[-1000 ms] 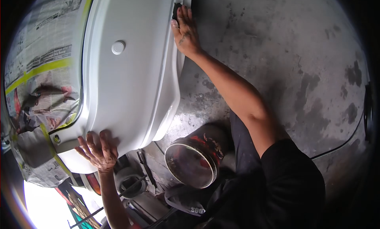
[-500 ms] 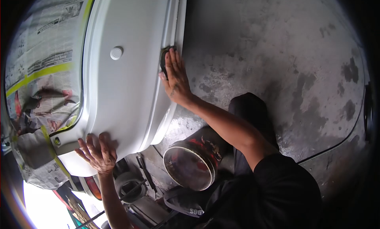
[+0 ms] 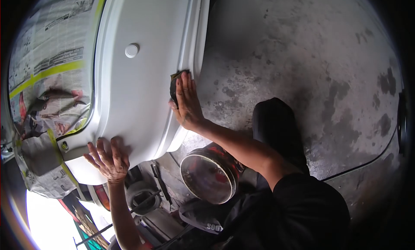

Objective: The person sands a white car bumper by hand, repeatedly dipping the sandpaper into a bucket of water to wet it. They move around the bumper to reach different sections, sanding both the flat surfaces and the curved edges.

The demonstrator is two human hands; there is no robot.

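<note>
A white car bumper with a round disc set in it stretches along the left. My right hand presses a dark piece of sandpaper against the bumper's ridged outer edge, fingers together and thumb at the near end. Most of the paper's underside is hidden. Lower down, my left hand lies on the bumper's corner with its fingers spread and nothing in it.
Newspaper and yellow tape cover the neighbouring part of the car. Close to my legs stands a round bucket. A tyre and a dark bar are below. Stained concrete floor spreads to the right.
My right hand has slid down along the bumper's edge, toward me, with the sandpaper. My left hand stays on the corner. The view has shifted slightly.
</note>
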